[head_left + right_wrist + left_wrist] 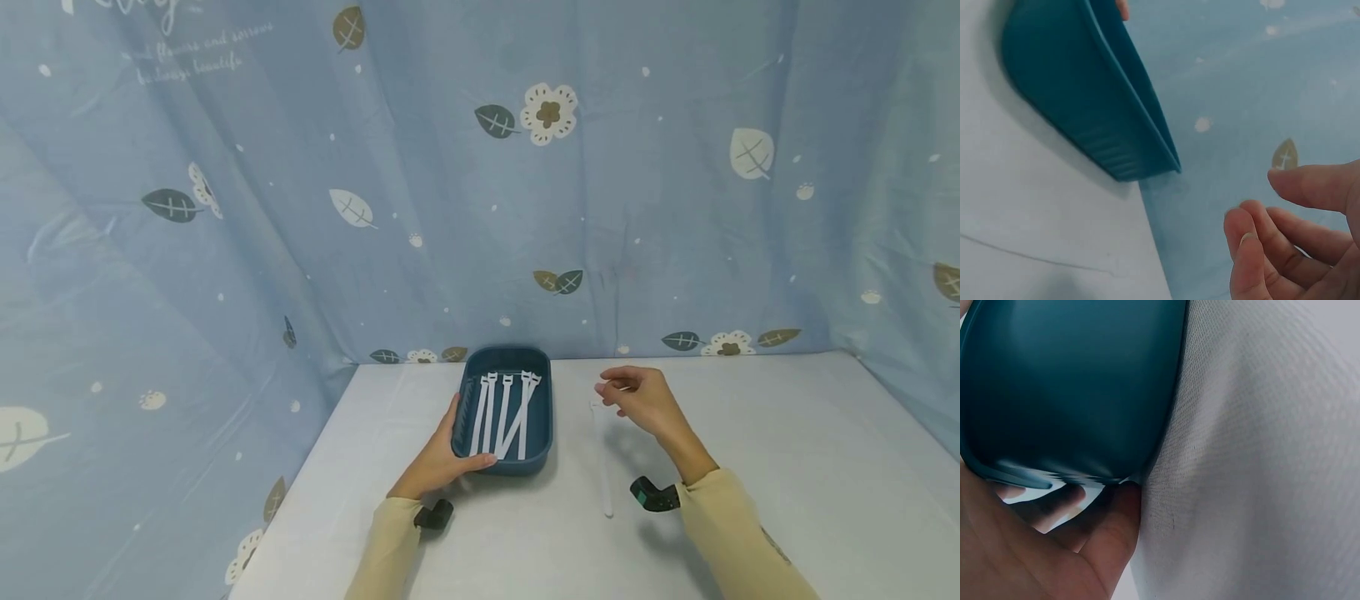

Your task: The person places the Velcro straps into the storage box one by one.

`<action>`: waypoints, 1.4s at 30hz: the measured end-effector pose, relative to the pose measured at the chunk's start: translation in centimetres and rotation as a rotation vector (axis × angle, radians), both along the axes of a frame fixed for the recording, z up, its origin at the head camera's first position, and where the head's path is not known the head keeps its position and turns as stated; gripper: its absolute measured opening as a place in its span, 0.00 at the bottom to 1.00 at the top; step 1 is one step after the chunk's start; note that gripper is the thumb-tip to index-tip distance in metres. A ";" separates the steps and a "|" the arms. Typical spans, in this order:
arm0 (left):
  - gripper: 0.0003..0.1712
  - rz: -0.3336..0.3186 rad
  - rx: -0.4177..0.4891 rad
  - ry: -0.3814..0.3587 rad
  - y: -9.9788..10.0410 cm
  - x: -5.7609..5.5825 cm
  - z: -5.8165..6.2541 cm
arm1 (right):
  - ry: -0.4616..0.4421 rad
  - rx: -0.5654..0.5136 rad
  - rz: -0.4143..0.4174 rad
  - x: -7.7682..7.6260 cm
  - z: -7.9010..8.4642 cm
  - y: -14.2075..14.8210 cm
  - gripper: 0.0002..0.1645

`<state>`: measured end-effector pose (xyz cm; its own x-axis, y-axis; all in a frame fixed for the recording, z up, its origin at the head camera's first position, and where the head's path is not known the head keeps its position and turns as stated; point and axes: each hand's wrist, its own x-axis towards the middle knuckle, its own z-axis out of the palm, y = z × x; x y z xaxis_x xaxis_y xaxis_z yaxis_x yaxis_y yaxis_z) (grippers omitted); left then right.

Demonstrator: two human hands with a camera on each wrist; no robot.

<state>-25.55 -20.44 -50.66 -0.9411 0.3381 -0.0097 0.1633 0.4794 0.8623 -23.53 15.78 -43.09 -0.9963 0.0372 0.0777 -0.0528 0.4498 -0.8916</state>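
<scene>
A dark teal plastic basket [545, 417] stands on the white table, with several white slotted-head cable straps [506, 408] lying lengthwise in it, two of them crossed. My left hand [438, 454] grips the basket at its near left corner, thumb over the front rim and fingers along the left side. In the left wrist view those fingers [1113, 531] bend against the basket wall [1079, 394]. To the right of the basket, one more white cable strap [604, 467] lies on the table. My right hand [637, 400] hovers by its head end, fingers loosely bent, thumb apart from them, nothing between.
The white tabletop [787, 433] ends at the back against a blue printed curtain [450, 167], which also hangs along the left and right sides. A black wrist camera [654, 495] sits at the right cuff, another wrist camera [433, 515] at the left.
</scene>
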 end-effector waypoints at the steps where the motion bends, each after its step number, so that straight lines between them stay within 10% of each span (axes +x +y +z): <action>1: 0.76 -0.002 -0.002 0.002 0.0 0.0 0.0 | 0.001 0.000 -0.001 0.1 -0.2 0.2 0.23; 42: 0.75 -0.007 0.013 0.013 -0.1 -0.4 -0.4 | -0.101 -0.008 -0.058 1.1 -4.7 1.6 0.23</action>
